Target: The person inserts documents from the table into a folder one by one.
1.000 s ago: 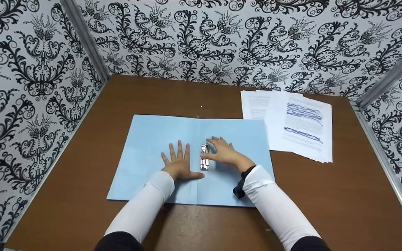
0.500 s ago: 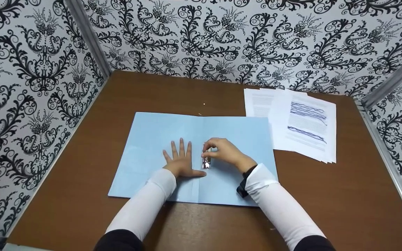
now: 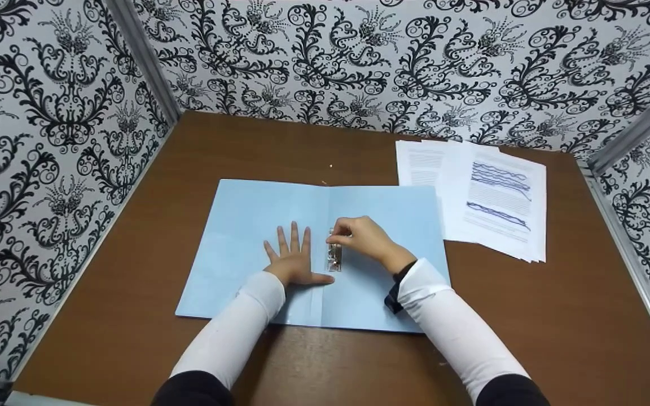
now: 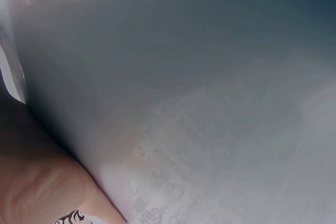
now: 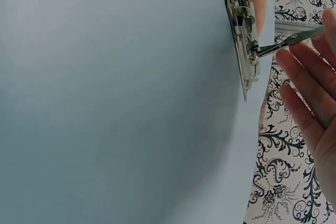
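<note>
The right hand (image 3: 367, 237) pinches the lever (image 5: 294, 38) of a metal clip between thumb and fingers, and the right wrist view shows that lever standing up at an angle from the clip's base, with the other fingers extended below it. The metal clip (image 3: 334, 261) lies on the folder just right of its spine crease, lengthwise along it. The left hand (image 3: 295, 264) lies flat, its fingers spread apart and pointing away from the person, the thumb stretched across the crease to just beside the clip's near end. Both forearms reach in from the near edge in white sleeves (image 3: 463, 335) with black cloth above them; a black band (image 3: 395, 296) circles the right wrist. Under the hands, the light blue folder (image 3: 246, 217) is spread open on the worktop (image 3: 545, 316), a brown, slightly glossy surface. Beyond its far right corner, loose printed sheets (image 3: 497, 217) lie fanned out, partly covered by that corner; the top one carries blue scribbled lines. A small pale speck (image 3: 331, 166) sits past the folder's far edge. Walls (image 3: 339, 62) with black scrollwork on white rise behind and at both sides, with grey metal posts (image 3: 143, 59) at the corners.
</note>
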`<state>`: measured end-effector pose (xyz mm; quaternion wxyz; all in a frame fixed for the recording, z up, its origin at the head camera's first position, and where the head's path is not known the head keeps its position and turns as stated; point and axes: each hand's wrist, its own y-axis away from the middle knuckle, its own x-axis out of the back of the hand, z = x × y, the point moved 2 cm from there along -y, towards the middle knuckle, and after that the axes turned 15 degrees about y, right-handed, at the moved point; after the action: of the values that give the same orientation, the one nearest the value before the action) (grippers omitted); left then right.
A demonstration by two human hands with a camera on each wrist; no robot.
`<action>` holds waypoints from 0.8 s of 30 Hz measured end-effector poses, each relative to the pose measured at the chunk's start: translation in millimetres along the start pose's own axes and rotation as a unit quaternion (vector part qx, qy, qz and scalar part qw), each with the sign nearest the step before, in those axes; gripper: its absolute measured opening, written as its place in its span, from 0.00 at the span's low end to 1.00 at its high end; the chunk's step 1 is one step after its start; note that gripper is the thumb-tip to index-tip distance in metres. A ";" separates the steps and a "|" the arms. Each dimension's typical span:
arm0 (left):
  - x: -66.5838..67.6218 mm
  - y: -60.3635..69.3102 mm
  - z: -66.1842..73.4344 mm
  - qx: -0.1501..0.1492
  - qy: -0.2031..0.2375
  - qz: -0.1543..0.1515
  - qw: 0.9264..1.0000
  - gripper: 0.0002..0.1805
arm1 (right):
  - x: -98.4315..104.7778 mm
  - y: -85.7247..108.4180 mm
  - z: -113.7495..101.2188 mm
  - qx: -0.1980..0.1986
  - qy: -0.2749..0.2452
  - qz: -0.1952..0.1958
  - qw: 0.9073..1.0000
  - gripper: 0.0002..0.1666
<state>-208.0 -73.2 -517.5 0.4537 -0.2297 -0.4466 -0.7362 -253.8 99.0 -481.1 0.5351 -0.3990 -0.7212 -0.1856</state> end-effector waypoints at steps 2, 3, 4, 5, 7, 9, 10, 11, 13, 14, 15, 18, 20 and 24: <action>-0.5 -0.6 -1.3 0.004 -0.003 -0.002 1.000 0.71 | 1.9 -3.4 -0.3 -0.005 0.009 0.007 1.000 0.12; -0.9 -0.8 -1.8 0.006 -0.003 -0.003 1.000 0.71 | 2.7 -5.1 -0.4 -0.009 0.012 0.009 1.000 0.12; -1.1 -1.0 -2.2 0.007 -0.002 -0.003 1.000 0.71 | 3.2 -7.0 -0.5 -0.012 0.017 0.011 1.000 0.12; -1.3 -1.3 -2.5 0.009 -0.003 -0.002 1.000 0.71 | 3.4 -8.8 -0.7 -0.016 0.022 0.012 1.000 0.12; -2.2 -2.1 -2.8 0.012 -0.007 -0.001 1.000 0.71 | 3.2 -12.0 -1.0 -0.028 0.031 0.017 0.999 0.12; -2.2 -2.2 -2.8 0.013 -0.012 -0.001 1.000 0.71 | 2.5 -14.8 -0.4 -0.038 0.039 0.029 0.998 0.13; -1.9 -2.2 -2.9 0.013 -0.013 0.000 1.000 0.71 | 2.1 -16.3 0.1 -0.044 0.043 0.037 0.997 0.13; -1.6 -2.1 -2.9 0.013 -0.015 0.000 1.000 0.71 | 1.9 -17.9 0.7 -0.051 0.044 0.045 0.997 0.13; -0.6 -1.8 -2.7 0.015 -0.015 -0.001 1.000 0.72 | 1.6 -21.4 2.7 -0.065 0.043 0.059 0.995 0.14; 0.1 -1.3 -2.5 0.015 -0.014 -0.001 1.000 0.72 | 1.5 -23.1 3.9 -0.072 0.042 0.064 0.994 0.14; 0.4 -1.4 -2.5 0.015 -0.013 0.000 1.000 0.72 | 1.3 -25.0 5.1 -0.082 0.041 0.068 0.994 0.14; 0.9 -1.6 -1.0 0.016 -0.011 0.000 1.000 0.71 | 0.3 -29.5 9.1 -0.109 0.044 0.068 0.991 0.13; 1.2 -2.2 0.6 0.017 -0.008 -0.001 1.000 0.71 | -0.9 -32.1 12.3 -0.124 0.049 0.063 0.989 0.13; 0.5 -2.0 2.9 0.019 -0.007 -0.004 1.000 0.70 | -5.6 -35.9 16.8 -0.149 0.057 0.054 0.986 0.14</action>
<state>-210.2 -70.5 -516.5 0.4520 -0.2247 -0.4648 -0.7275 -291.4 86.5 -486.5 0.5194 -0.5016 -0.6308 -0.2841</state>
